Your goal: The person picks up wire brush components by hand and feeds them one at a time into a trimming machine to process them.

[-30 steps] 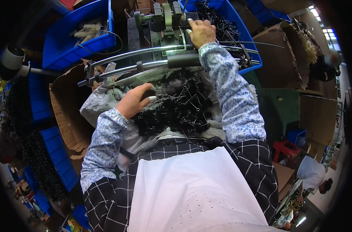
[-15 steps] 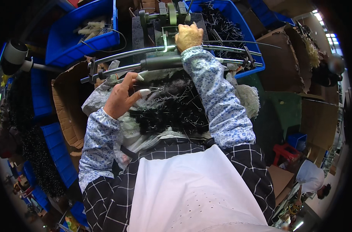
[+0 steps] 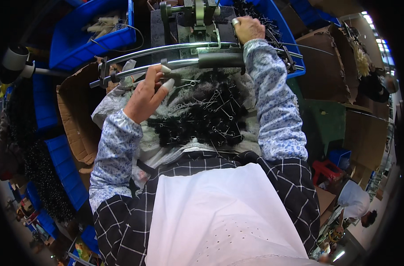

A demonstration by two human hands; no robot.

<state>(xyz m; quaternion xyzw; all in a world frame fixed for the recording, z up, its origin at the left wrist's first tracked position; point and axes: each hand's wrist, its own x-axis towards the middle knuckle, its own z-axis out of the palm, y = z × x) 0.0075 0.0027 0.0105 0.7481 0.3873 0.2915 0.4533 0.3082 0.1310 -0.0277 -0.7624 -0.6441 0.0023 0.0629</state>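
Observation:
My right hand (image 3: 250,29) is at the machine (image 3: 179,33), fingers pinched on the end of a thin black-bristled wire brush (image 3: 222,21). The brush points left toward the machine's wheel (image 3: 200,13). My left hand (image 3: 145,94) is raised above my lap, with white covers on thumb and forefinger. Between those fingertips sits another wire brush (image 3: 192,83), its looped wire end sticking out to the right. Below lies a heap of black wire brushes with looped ends (image 3: 210,117) on a pale sack (image 3: 250,128).
Curved metal rails (image 3: 139,55) with a dark padded sleeve (image 3: 217,60) run in front of the machine. Blue bins (image 3: 62,55) stand at far left and far right, the right one holding many brushes. Cardboard boxes (image 3: 75,119) flank me. A co-worker (image 3: 355,199) is at lower right.
My right hand has moved right, away from the wheel, and a black-bristled brush now shows beside it. My left hand has risen slightly and shifted right, still pinching a brush.

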